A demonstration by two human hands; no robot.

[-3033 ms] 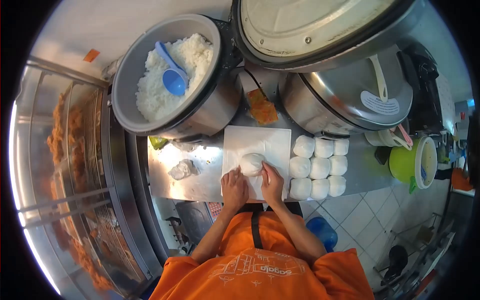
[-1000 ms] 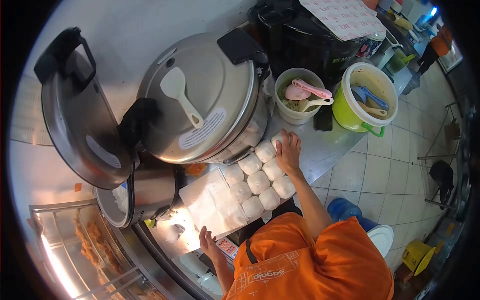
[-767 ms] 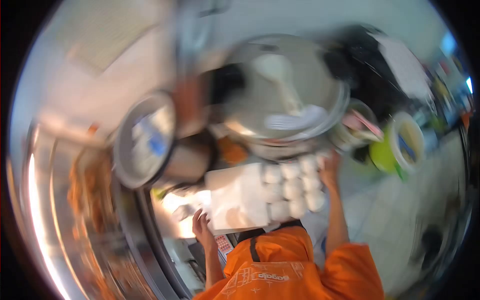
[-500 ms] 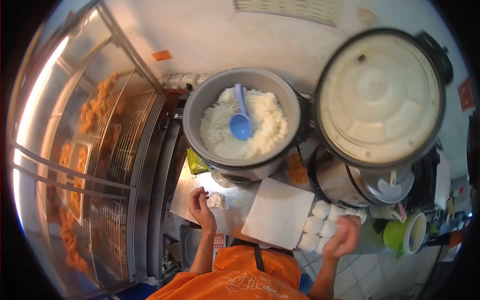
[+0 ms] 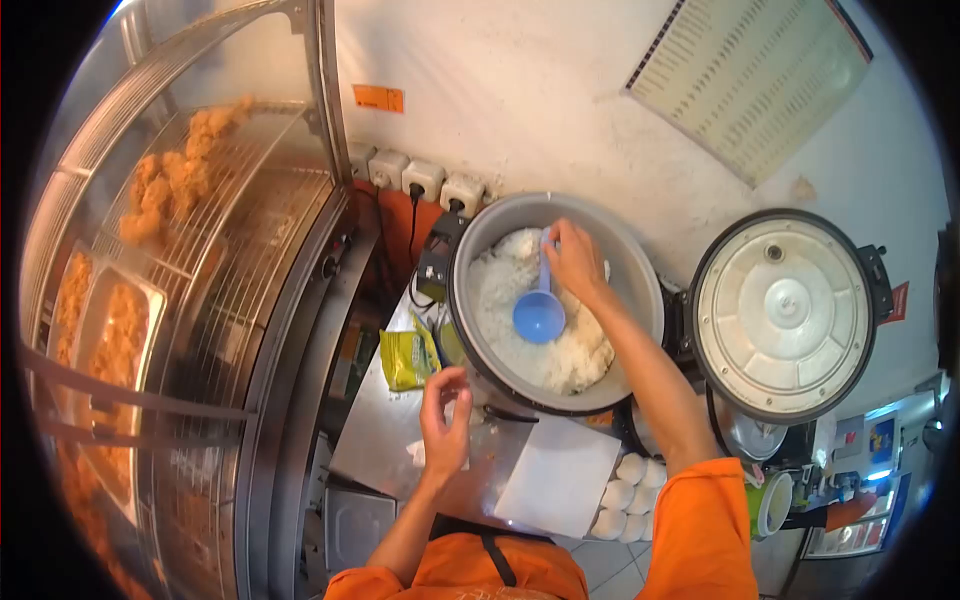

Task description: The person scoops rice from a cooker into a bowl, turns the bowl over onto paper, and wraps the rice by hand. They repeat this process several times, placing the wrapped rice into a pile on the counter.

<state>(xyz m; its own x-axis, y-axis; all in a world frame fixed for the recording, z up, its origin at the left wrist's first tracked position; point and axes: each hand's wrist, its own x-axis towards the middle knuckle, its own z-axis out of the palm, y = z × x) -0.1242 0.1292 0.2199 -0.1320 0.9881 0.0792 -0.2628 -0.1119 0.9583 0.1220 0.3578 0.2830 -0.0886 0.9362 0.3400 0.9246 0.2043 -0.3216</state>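
In the wide, round grey pot (image 5: pixel 640 300) of the open cooker, grips the slim handle of a blue plastic scoop (image 5: pixel 539 317) with the fingers of the right hand (image 5: pixel 575 258) closed near its upper end. Rests the scoop's round bowl on white cooked rice (image 5: pixel 495 290), well inside the rim, with the handle pointing toward the wall. Holds the left hand (image 5: pixel 445 425) over the steel counter (image 5: pixel 375 435), in front of the pot, with fingers loosely curled, thumb apart and nothing visible between them. Just behind that hand, shows a crumpled white scrap (image 5: pixel 418 453) — perhaps thin plastic, though too blurred to tell.

For a steady hold, wrap the fingers around the handle and set the thumb firmly along it; so near the end, expect the bowl to twist under a heavy load. Tip the leading edge into the rice at a shallow slant rather than pressing straight down — likely gentler on the grains. Lift with the bowl level, clear of the pot wall, and mind the forearm passing over the near rim, possibly hot. Leave the raised round metal lid (image 5: pixel 788 315) untouched at the right.

Nearer the body, note a flat white square sheet (image 5: pixel 560 475) on the counter, with smooth, rounded white bundles (image 5: pixel 618 494) in rows beside its right edge. Avoid dripping or scattering grains across either.
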